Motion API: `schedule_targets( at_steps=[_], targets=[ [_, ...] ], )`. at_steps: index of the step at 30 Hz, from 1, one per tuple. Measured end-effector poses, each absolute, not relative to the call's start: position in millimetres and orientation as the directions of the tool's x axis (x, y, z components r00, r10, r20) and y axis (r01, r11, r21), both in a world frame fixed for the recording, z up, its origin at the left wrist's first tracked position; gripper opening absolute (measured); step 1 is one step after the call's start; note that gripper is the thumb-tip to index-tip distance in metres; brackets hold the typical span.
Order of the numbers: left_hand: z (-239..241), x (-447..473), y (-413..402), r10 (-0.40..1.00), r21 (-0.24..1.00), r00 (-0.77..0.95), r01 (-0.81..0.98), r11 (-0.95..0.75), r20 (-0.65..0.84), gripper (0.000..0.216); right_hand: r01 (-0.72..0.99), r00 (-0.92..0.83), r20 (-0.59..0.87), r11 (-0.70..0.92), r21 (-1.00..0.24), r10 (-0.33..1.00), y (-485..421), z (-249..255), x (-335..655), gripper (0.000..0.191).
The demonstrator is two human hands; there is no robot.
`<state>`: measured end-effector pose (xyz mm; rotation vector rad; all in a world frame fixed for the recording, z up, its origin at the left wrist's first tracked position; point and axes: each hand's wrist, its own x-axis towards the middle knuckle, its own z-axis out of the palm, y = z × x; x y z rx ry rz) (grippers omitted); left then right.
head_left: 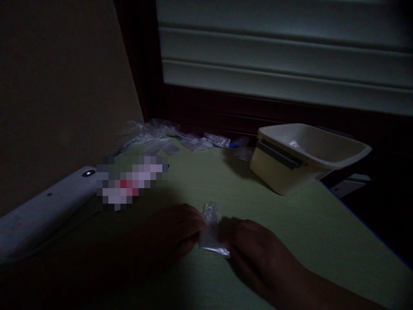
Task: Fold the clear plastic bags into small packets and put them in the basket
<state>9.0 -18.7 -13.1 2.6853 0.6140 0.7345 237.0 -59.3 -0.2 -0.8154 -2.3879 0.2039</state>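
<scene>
bag: small clear bag (211, 232) is held just above the green mat (322, 224), at bottom centre of the head view, directly between the two hands
bag axis: long axis runs about 11 to 5 o'clock; crumpled top end points away from the person, flatter bottom end is low and to the right
left hand: left hand (174, 232) has curled fingers, tips pinched on the bag's upper left edge; the bag sits at 3 o'clock from it
right hand: right hand (254, 245) has fingers closed on the bag's lower right edge; the bag sits at 9 o'clock from it
nearer hand: both are in contact, neither nearer; left holds higher on the bag, right holds lower
light: very dim, so the exact finger placement on the film is hard to read
bin: beige bin (306, 155) is at 1 o'clock from the bag and well apart, tilted with its open side up; something pale lies inside, can't tell what
spare bags: heap of clear bags (167, 137) lies at 11 to 12 o'clock along the far edge of the mat, well apart from the hands
device: long white device (41, 211) lies at 9 o'clock at the left edge of the mat, not touching either hand
blurred patch: at 10 o'clock, between device and heap; contents unreadable
backdrop: slatted shutter (284, 56) stands behind the table at 12 o'clock
</scene>
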Motion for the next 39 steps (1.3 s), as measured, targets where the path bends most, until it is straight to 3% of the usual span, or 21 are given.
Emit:
schedule_targets(
  at_steps=[5, 12, 18, 22, 29, 39],
  targets=[
    [-9, 8, -17, 0.534, 0.448, 0.761, 0.358, -0.819, 0.368, 0.022, 0.458, -0.659, 0.478, 0.814, -0.357, 0.581, -64, 5, 237, 0.014],
    [-4, 10, -17, 0.511, 0.414, 0.755, 0.344, -0.843, 0.411, 0.022, 0.437, -0.683, 0.444, 0.812, -0.386, 0.579, -62, 6, 238, 0.042],
    [-8, 8, -20, 0.522, 0.438, 0.718, 0.328, -0.837, 0.461, 0.015, 0.448, -0.651, 0.450, 0.788, -0.423, 0.612, -64, 5, 235, 0.016],
    [-8, 9, -23, 0.564, 0.467, 0.718, 0.367, -0.804, 0.407, 0.018, 0.458, -0.616, 0.459, 0.765, -0.452, 0.640, -66, 6, 235, 0.025],
    [-15, 11, -20, 0.539, 0.407, 0.695, 0.370, -0.835, 0.475, 0.013, 0.523, -0.447, 0.576, 0.722, -0.453, 0.685, -69, -5, 236, 0.032],
    [-21, 9, -24, 0.596, 0.504, 0.648, 0.356, -0.787, 0.474, 0.054, 0.549, -0.478, 0.682, 0.795, -0.259, 0.553, -65, 2, 241, 0.017]
  ],
)
